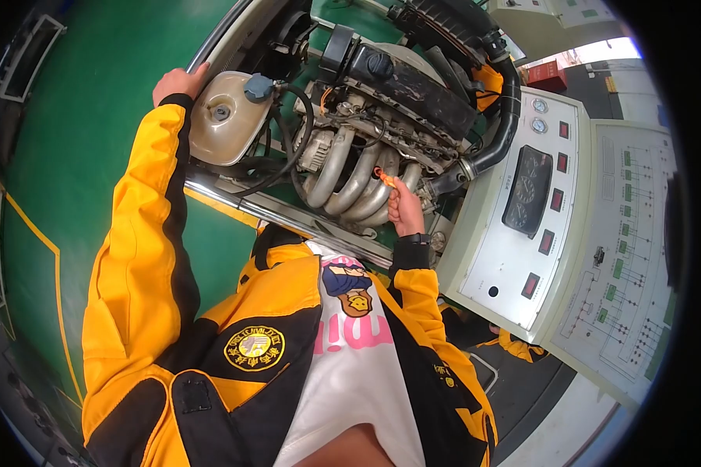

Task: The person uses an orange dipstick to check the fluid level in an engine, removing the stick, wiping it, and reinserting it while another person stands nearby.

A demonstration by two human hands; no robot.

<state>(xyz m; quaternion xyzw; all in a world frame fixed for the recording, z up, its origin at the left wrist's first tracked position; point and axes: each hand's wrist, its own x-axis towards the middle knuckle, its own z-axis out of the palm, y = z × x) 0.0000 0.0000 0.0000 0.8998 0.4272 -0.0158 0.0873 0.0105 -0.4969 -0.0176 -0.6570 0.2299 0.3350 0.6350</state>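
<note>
Fingers of right hand (pixel 405 208) pinched round orange dipstick handle (pixel 385 177), just above silver exhaust manifold pipes (pixel 358 180) at front of engine (pixel 397 93). Handle raised a little, blade hidden behind pipes, so cannot tell whether fully out or seated. Judging by grip: pull or reseat under way, nothing wiped or read yet. Left hand (pixel 177 82) curled over frame edge beside beige coolant tank (pixel 224 117), bracing. Instrument panel (pixel 522 210) close at right, untouched.
</note>
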